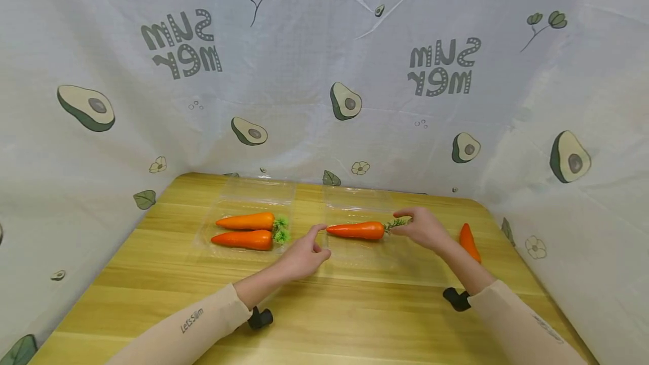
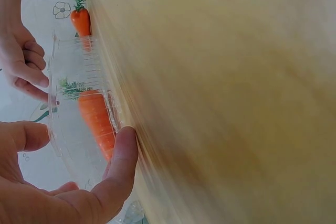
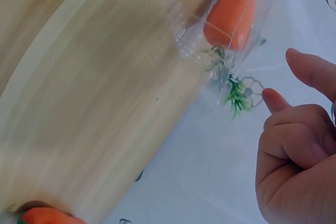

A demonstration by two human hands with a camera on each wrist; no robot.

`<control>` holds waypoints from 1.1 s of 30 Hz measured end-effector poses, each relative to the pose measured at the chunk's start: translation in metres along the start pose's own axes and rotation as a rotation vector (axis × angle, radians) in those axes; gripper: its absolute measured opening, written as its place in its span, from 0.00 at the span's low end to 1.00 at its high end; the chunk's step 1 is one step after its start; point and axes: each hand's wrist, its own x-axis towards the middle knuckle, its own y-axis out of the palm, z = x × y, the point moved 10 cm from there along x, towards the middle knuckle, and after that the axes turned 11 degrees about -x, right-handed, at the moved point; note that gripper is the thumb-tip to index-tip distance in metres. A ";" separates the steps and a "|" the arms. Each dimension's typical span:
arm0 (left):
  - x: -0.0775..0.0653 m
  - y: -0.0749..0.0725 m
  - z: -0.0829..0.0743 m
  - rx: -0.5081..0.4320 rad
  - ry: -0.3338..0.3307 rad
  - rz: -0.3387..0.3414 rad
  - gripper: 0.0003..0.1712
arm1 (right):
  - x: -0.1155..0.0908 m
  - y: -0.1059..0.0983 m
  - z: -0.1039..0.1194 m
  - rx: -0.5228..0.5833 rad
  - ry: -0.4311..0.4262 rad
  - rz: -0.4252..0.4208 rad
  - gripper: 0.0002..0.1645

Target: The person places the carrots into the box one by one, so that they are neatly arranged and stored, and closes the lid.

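Note:
An orange carrot with a leafy green top (image 1: 357, 230) lies in a clear plastic container (image 1: 355, 256), whose lid stands raised at the back. At the container's left side is my left hand (image 1: 303, 253), finger and thumb spread apart. In the left wrist view its index finger (image 2: 37, 136) is at the upper rim and its thumb (image 2: 125, 148) low by the wall; firm contact is hard to tell. My right hand (image 1: 422, 228) hovers by the carrot's greens (image 3: 239, 95). The right wrist view shows thumb and forefinger apart, other fingers bent, holding nothing.
Two carrots (image 1: 243, 239) lie in another clear container (image 1: 205, 235) on the left. One more carrot (image 1: 469, 243) lies on the wooden table (image 1: 350, 320) beyond the right forearm. A printed curtain (image 1: 304, 61) hangs behind the table. Black devices (image 1: 260, 318) sit at both wrists.

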 end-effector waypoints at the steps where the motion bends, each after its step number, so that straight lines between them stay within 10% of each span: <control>1: 0.000 0.000 0.000 0.001 -0.001 -0.001 0.39 | -0.001 -0.001 -0.002 0.008 0.005 0.000 0.31; 33: 0.002 -0.001 -0.002 -0.016 0.003 -0.005 0.39 | -0.042 -0.028 -0.097 0.239 0.220 -0.060 0.46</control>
